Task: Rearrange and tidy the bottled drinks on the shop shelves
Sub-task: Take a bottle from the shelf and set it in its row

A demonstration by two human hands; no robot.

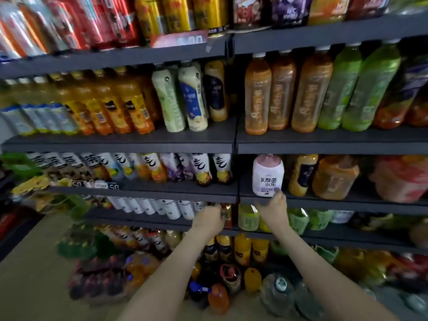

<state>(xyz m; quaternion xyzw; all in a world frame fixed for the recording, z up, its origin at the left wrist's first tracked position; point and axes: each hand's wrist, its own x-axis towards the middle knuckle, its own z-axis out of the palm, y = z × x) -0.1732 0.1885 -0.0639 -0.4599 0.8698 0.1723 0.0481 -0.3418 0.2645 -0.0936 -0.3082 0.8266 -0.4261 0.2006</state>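
A squat pink-and-white bottle stands at the left end of a dark shelf. My right hand is just below it, fingertips touching the bottle's base at the shelf edge. My left hand reaches into the shelf below and curls round a dark reddish bottle, which is mostly hidden behind the hand. White bottles line that lower shelf to the left.
Shelves above hold orange bottles, green bottles, cream bottles and yellow bottles. A row of black-and-white labelled tea bottles fills the left shelf. Several loose bottles crowd the floor below. Tan floor lies at left.
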